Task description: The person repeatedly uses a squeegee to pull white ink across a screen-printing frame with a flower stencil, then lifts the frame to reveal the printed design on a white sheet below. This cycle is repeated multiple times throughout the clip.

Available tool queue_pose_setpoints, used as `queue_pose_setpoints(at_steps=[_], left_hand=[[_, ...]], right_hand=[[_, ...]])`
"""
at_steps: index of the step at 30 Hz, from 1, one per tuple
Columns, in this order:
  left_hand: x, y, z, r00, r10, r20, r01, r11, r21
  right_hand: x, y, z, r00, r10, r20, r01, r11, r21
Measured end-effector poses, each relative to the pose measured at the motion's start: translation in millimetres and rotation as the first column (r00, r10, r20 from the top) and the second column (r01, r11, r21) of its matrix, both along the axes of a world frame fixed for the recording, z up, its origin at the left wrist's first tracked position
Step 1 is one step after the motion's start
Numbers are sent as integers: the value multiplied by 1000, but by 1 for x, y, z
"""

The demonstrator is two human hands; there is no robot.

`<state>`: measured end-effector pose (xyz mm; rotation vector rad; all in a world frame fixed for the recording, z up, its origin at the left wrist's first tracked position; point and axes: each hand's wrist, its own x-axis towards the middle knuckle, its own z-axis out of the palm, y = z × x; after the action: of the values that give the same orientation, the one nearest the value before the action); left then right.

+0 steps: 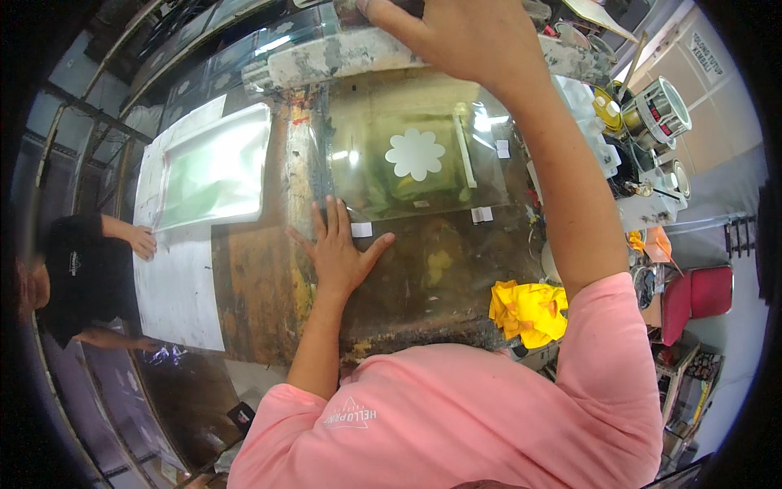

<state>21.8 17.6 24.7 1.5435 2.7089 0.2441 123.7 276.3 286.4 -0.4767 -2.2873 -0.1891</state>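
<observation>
A glossy, see-through yellowish sheet (358,155) with a white flower shape (415,155) lies on the stained worktable (399,285). Small white pieces (361,230) sit by its edges. My left hand (338,248) is spread flat, fingers apart, at the sheet's near left corner; nothing is held in it. Across the sheet's far side runs a paint-spattered beam (342,61). Over its far edge reaches my right hand (464,33), thumb stretched out to the left. Its other fingers are cut off by the picture's top, so any grip there is hidden.
At left, a white-framed translucent panel (216,167) rests on white paper (175,293); a co-worker's hand (142,242) touches that paper. A crumpled yellow cloth (528,313) lies near my right elbow. Cans (658,112) and tubs crowd the right side, beyond which stands a red chair (710,292).
</observation>
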Motion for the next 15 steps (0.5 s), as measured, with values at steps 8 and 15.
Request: queue_pose_setpoints(at_steps=[8,15], left_hand=[[-35,65,52,966,-106,238,-55,811,583],[-107,-14,51,974,105,203,-209,766,608]], right_hand=[[-10,10,15,1000,-19,8,19,999,-51],[1,0,-2,1000,-7,1,7,999,-39]])
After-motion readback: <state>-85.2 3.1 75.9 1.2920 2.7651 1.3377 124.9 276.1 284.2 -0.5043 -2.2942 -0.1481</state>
